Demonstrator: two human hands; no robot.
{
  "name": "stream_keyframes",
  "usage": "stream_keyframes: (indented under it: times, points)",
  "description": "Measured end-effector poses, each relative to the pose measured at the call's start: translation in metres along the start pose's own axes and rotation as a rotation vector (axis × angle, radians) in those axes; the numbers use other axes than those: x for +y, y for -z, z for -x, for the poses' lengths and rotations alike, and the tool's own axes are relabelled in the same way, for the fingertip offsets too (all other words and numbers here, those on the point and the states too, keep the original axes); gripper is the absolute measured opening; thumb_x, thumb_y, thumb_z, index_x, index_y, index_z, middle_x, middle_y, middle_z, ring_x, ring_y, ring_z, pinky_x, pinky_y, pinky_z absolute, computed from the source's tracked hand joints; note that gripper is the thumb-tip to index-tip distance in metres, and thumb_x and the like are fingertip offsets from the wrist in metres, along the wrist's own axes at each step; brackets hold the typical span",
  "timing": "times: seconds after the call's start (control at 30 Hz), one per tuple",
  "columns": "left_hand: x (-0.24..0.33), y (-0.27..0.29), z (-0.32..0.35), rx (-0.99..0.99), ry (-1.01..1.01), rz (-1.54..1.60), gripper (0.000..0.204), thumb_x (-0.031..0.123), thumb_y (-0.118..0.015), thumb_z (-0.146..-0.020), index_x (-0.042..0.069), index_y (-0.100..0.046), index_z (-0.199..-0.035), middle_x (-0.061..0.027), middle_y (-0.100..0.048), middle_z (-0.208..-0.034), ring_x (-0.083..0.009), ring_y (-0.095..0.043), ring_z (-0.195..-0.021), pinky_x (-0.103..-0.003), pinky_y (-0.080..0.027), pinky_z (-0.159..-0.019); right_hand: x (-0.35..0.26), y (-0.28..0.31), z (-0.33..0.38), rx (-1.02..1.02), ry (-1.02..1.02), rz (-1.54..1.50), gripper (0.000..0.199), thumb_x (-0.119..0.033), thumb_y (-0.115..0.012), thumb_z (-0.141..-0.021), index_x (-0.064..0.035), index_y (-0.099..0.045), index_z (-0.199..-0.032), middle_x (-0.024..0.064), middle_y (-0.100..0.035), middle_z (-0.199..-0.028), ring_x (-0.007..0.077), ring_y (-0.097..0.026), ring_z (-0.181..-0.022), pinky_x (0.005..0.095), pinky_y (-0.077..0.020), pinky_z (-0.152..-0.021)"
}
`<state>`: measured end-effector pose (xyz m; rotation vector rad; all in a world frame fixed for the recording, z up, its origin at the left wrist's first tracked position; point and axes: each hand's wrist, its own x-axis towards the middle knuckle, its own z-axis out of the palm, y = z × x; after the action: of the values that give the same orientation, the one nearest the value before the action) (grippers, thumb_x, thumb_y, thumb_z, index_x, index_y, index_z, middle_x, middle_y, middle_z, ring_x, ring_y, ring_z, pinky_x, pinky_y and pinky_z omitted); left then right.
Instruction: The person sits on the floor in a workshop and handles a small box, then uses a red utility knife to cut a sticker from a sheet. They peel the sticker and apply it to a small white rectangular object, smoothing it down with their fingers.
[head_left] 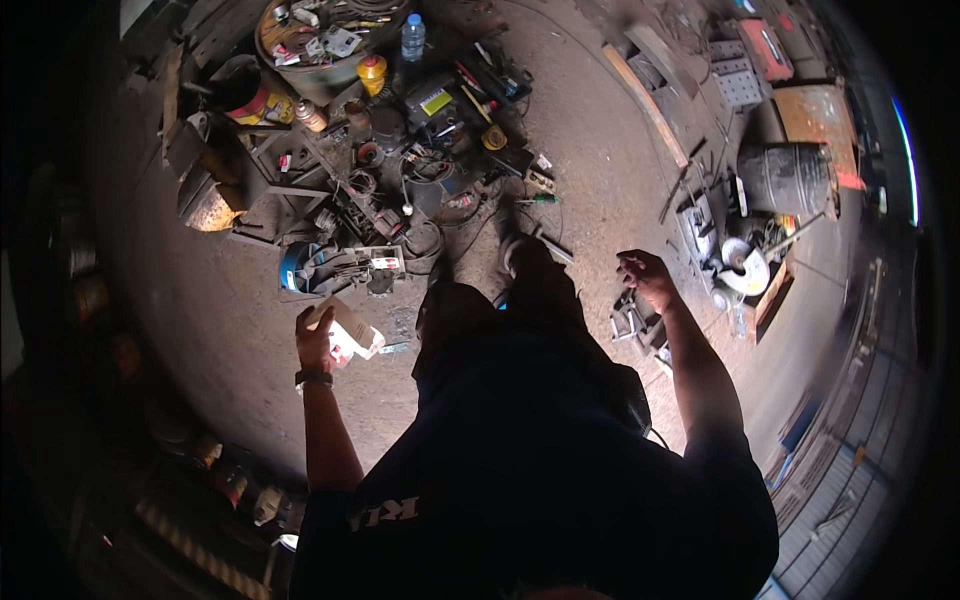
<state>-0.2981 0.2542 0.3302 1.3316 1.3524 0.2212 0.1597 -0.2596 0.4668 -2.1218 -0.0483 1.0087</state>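
At the left, my left hand (314, 343), with a dark watch on the wrist, is closed around the edge of a small tan cardboard box (350, 326). The box tilts, and its lower end shows white and red. My right hand (648, 281) is held out to the right, apart from my body. Its fingers are loosely bent and spread, with nothing visible in them. Metal clamp-like pieces (628, 316) lie on the floor below and beside that hand. A metal tray of parts (388, 262) stands ahead of the box.
Ahead lie tangled cables, tools, a black case (432, 100), a yellow bottle (372, 74) and a water bottle (413, 38). A cut-off saw (744, 266) and a dark drum (785, 178) stand at the right. A long wooden plank (648, 108) lies on the dirt floor.
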Motion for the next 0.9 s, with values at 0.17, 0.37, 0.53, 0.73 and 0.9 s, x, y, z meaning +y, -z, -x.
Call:
stream_keyframes:
  times: [0.17,0.37,0.53,0.73,0.9]
  points:
    - [0.002,-0.011,0.067,0.311,0.077,0.407,0.074,0.029,-0.089,-0.087,0.0,-0.052,-0.144,-0.0143,-0.064,-0.13,-0.026,-0.063,-0.113,-0.04,-0.055,-0.095,-0.033,-0.05,-0.141,-0.343,-0.021,0.142,0.033,-0.032,-0.067,-0.102,-0.006,-0.076,-0.12,0.0037,-0.075,-0.089,0.0104,-0.058,-0.064,0.0268,-0.0488,-0.059]
    - [0.019,-0.174,0.062,0.145,-0.234,0.053,0.081,0.012,-0.092,-0.08,0.004,-0.047,-0.147,-0.0133,-0.064,-0.129,-0.0244,-0.064,-0.115,-0.039,-0.057,-0.098,0.021,-0.124,-0.251,-0.603,0.442,0.592,0.044,-0.034,-0.078,-0.094,0.0009,-0.072,-0.12,0.0153,-0.077,-0.103,0.0226,-0.075,-0.096,0.0354,-0.0586,-0.084]
    - [-0.025,-0.35,0.003,-0.31,-0.22,0.309,0.082,0.011,-0.094,-0.074,0.005,-0.048,-0.143,-0.0125,-0.066,-0.118,-0.0277,-0.068,-0.105,-0.042,-0.058,-0.092,0.099,-0.158,-0.297,-0.732,1.069,0.526,0.017,-0.018,-0.073,-0.1,-0.005,-0.074,-0.111,0.0097,-0.076,-0.11,0.0149,-0.073,-0.1,0.0298,-0.0578,-0.09]
    - [-0.123,-0.436,0.001,-0.128,-0.564,-0.373,0.097,0.032,-0.096,-0.069,0.0,-0.047,-0.146,-0.023,-0.061,-0.131,-0.0445,-0.06,-0.117,-0.053,-0.051,-0.101,0.203,-0.201,-0.276,-0.571,0.057,0.667,0.045,-0.04,-0.073,-0.098,-0.0083,-0.069,-0.13,0.0108,-0.077,-0.096,0.0269,-0.076,-0.081,0.0425,-0.0603,-0.072]
    - [-0.126,-0.438,0.045,-0.172,-0.315,-0.172,0.097,0.035,-0.096,-0.07,-0.003,-0.048,-0.146,-0.025,-0.062,-0.129,-0.0438,-0.062,-0.117,-0.051,-0.052,-0.101,0.208,-0.196,-0.222,-0.575,0.088,0.476,0.029,-0.026,-0.077,-0.096,-0.0128,-0.075,-0.121,0.0126,-0.075,-0.108,0.0276,-0.074,-0.097,0.0401,-0.0589,-0.083]
